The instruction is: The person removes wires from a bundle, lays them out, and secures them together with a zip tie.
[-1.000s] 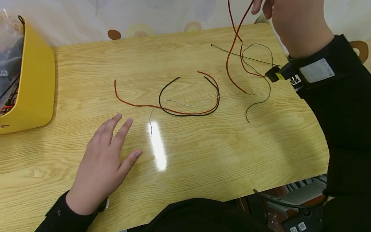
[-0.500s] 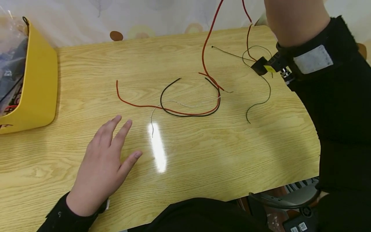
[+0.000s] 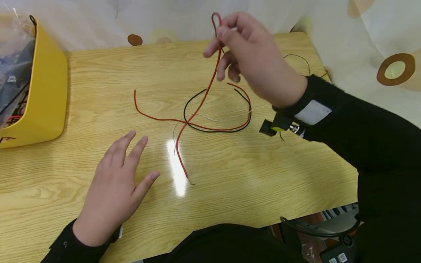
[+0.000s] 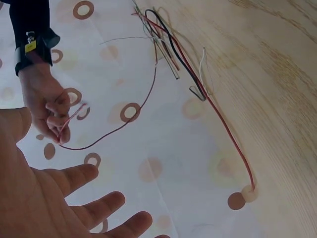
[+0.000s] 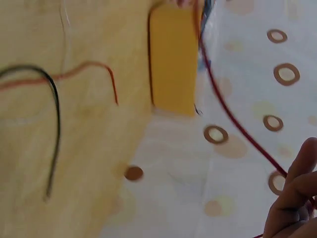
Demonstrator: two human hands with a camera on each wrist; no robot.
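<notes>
Left hand flat, right hand raised.
Left hand (image 3: pixel 113 188) fingers spread, palm down; right hand (image 3: pixel 253 58) lifted, fingertips pinching.

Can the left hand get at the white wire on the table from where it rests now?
Probably yes. The left hand lies open on the table, the white wire just beyond its fingertips; only the hanging red wire crosses there.

No readable text, label, brand or number showed anywhere. The white patch (image 3: pixel 313 112) on the right wrist strap was blank, and the small yellow tag (image 3: pixel 279 128) beside it was too small to read.
</notes>
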